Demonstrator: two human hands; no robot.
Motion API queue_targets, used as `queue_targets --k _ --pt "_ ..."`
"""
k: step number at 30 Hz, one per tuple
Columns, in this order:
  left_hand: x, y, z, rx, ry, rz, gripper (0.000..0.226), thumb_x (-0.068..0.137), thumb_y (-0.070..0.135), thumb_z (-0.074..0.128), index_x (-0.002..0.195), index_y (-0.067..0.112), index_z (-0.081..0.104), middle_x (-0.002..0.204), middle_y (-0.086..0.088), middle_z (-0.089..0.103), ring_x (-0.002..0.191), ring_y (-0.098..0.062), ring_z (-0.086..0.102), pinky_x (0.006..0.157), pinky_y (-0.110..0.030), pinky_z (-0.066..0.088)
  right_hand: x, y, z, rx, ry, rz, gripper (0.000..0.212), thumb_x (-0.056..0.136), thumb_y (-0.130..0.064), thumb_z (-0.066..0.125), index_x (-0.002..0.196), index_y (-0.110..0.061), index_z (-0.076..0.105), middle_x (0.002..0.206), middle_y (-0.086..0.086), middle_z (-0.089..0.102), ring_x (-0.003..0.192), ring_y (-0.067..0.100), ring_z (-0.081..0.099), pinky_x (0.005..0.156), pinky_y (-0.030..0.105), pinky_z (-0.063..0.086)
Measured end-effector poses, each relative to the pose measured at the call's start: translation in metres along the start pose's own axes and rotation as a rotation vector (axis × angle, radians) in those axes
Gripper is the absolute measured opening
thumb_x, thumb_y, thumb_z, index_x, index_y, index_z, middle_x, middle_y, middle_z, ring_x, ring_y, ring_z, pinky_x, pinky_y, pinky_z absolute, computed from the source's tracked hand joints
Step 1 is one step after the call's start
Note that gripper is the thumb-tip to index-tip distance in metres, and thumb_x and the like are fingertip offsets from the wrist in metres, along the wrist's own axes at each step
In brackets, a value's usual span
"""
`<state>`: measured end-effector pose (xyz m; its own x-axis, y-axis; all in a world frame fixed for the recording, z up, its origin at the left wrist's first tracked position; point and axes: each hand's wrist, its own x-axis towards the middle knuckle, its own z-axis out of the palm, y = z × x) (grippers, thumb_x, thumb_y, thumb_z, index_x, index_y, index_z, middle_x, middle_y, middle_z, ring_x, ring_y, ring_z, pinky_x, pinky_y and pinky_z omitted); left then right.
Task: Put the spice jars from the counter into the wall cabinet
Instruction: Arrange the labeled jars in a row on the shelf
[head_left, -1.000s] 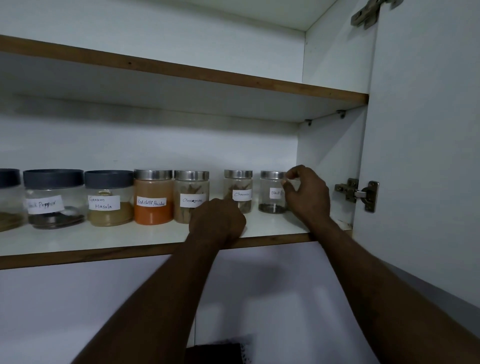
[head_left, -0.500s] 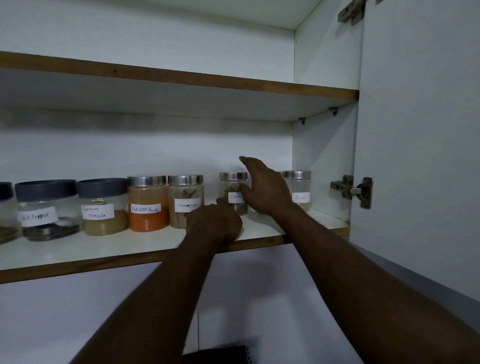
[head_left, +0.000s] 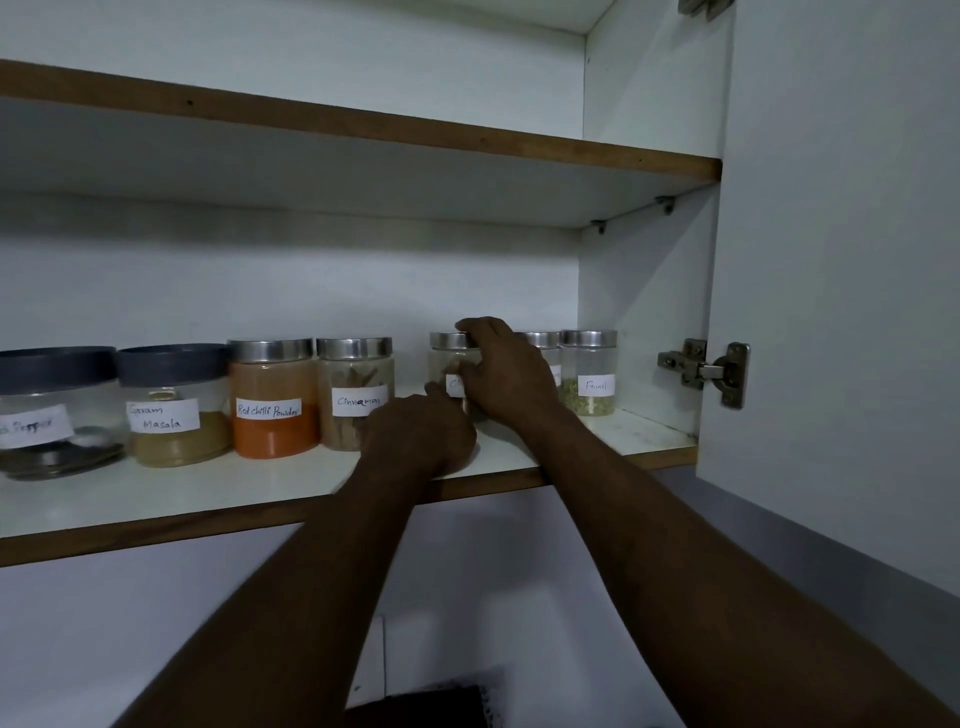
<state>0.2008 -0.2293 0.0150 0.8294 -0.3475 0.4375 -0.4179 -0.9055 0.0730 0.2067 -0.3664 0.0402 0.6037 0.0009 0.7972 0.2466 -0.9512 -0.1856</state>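
Note:
Several labelled spice jars stand in a row on the lower cabinet shelf (head_left: 156, 499): black pepper (head_left: 47, 410), garam masala (head_left: 174, 405), red chilli powder (head_left: 272, 397), cinnamon (head_left: 356, 389), then three small steel-lidded jars. My right hand (head_left: 506, 374) grips the first small jar (head_left: 447, 358), with a finger over its lid and the thumb on its front, hiding most of its label. It also hides most of the second small jar (head_left: 543, 340). The fennel jar (head_left: 589, 371) stands free at the far right. My left hand (head_left: 421, 436) rests on the shelf as a loose fist just in front of the gripped jar.
The upper shelf (head_left: 363, 124) shows nothing on it. The open cabinet door (head_left: 841, 312) hangs at the right on a metal hinge (head_left: 706, 371). A strip of shelf lies in front of the jars. A dark object (head_left: 415, 706) sits below at the bottom edge.
My right hand moved left from the small jar near the cabinet's right wall to the small jar beside the cinnamon. The fennel jar has come into sight. My left hand stayed put.

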Motion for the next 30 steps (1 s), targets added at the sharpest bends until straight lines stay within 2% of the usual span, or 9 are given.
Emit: queue_targets --k 7,12,14,17,19,21,25,30 --pt "-0.003 -0.002 -0.002 -0.028 0.019 0.038 0.051 0.100 0.042 0.043 0.136 0.006 0.045 0.122 -0.015 0.066 0.110 -0.035 0.064 0.093 -0.050 0.052 -0.001 0.002 -0.003 -0.020 0.108 0.024 0.039 0.093 -0.024 0.061 0.131 -0.021 0.060 0.132 0.002 0.063 0.109 0.026 0.064 0.086 0.041 0.054" --pt "-0.004 -0.002 -0.003 -0.070 0.007 0.023 0.048 0.099 0.042 0.046 0.133 0.008 0.047 0.122 -0.014 0.065 0.110 -0.033 0.064 0.094 -0.050 0.052 -0.006 0.000 -0.005 0.027 0.101 0.020 0.049 0.093 -0.026 0.064 0.141 -0.020 0.055 0.142 0.003 0.058 0.121 0.025 0.061 0.096 0.040 0.052" --pt "-0.005 -0.002 -0.005 -0.077 0.003 0.004 0.049 0.097 0.043 0.049 0.132 0.009 0.047 0.122 -0.013 0.065 0.110 -0.032 0.063 0.095 -0.050 0.052 -0.008 0.001 -0.009 0.068 0.190 0.034 0.052 0.094 -0.030 0.064 0.144 -0.021 0.052 0.147 0.002 0.055 0.121 0.022 0.061 0.096 0.039 0.051" --pt "-0.006 0.000 -0.007 -0.071 -0.004 -0.019 0.052 0.094 0.043 0.052 0.134 0.009 0.047 0.123 -0.013 0.064 0.112 -0.033 0.062 0.096 -0.051 0.051 -0.010 0.010 -0.018 0.099 0.342 0.218 0.053 0.095 -0.027 0.064 0.145 -0.024 0.050 0.150 -0.001 0.052 0.119 0.021 0.062 0.096 0.035 0.049" --pt "-0.007 0.000 -0.008 -0.064 -0.012 -0.022 0.053 0.094 0.043 0.052 0.135 0.009 0.046 0.124 -0.013 0.064 0.113 -0.033 0.062 0.095 -0.049 0.051 -0.011 0.018 -0.022 0.087 0.321 0.344 0.058 0.090 -0.018 0.066 0.146 -0.023 0.051 0.150 -0.001 0.051 0.121 0.022 0.061 0.098 0.036 0.049" --pt "-0.007 0.000 -0.007 -0.064 -0.014 -0.020 0.054 0.094 0.044 0.053 0.135 0.010 0.046 0.124 -0.012 0.064 0.113 -0.032 0.062 0.094 -0.047 0.051 -0.013 0.021 -0.021 0.084 0.266 0.389 0.061 0.085 -0.014 0.068 0.143 -0.021 0.054 0.148 0.000 0.054 0.123 0.023 0.060 0.100 0.037 0.050" --pt "-0.007 -0.001 -0.006 -0.048 0.001 -0.011 0.054 0.093 0.044 0.054 0.135 0.011 0.046 0.124 -0.012 0.065 0.113 -0.032 0.062 0.090 -0.044 0.049 -0.012 0.022 -0.018 0.061 0.197 0.361 0.061 0.081 -0.009 0.070 0.139 -0.019 0.058 0.147 0.002 0.054 0.123 0.025 0.059 0.099 0.035 0.048" --pt "-0.008 -0.001 -0.007 -0.078 -0.011 -0.005 0.051 0.095 0.043 0.052 0.136 0.012 0.046 0.126 -0.011 0.064 0.114 -0.032 0.061 0.096 -0.047 0.051 -0.010 0.027 -0.015 0.050 0.179 0.357 0.062 0.080 -0.005 0.071 0.139 -0.019 0.058 0.147 0.003 0.054 0.122 0.026 0.059 0.099 0.037 0.049"
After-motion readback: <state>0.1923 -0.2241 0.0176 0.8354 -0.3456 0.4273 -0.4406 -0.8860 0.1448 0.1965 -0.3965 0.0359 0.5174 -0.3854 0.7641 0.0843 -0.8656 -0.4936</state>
